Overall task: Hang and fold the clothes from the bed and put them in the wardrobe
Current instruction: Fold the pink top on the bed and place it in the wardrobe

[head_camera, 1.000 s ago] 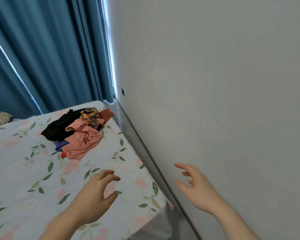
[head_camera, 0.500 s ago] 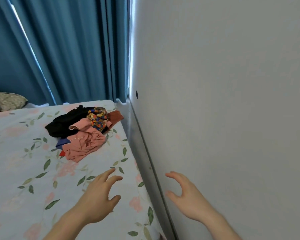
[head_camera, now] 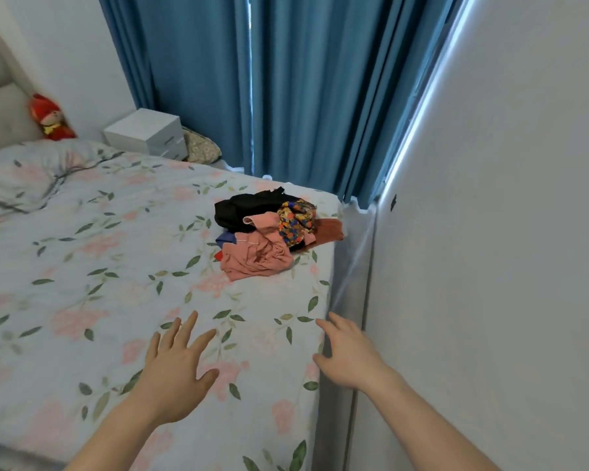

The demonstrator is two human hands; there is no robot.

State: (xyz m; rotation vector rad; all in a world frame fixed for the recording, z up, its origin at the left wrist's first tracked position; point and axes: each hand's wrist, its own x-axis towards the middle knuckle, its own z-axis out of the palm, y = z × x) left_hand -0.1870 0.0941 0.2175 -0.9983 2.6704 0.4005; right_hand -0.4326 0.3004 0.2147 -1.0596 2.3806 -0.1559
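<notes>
A small heap of clothes [head_camera: 269, 232] lies on the bed [head_camera: 82, 283] near its far right corner: a pink garment in front, a black one behind, a colourful floral piece on top, a rust one at the right. My left hand [head_camera: 177, 365] hovers over the floral bedspread with fingers spread, holding nothing. My right hand [head_camera: 349, 355] reaches forward over the bed's right edge, fingers relaxed and empty. Both hands are well short of the heap.
A white wall [head_camera: 490, 232] runs close along the bed's right side. Blue curtains [head_camera: 286, 90] hang behind the bed. A white bedside cabinet [head_camera: 147, 134], a small cushion [head_camera: 199, 149], a pillow [head_camera: 24, 175] and a red doll [head_camera: 50, 119] sit at the far left.
My view has swung left, showing more of the bed, the cabinet and the doll. Both hands have stretched forward and spread their fingers; the clothes heap has not moved.
</notes>
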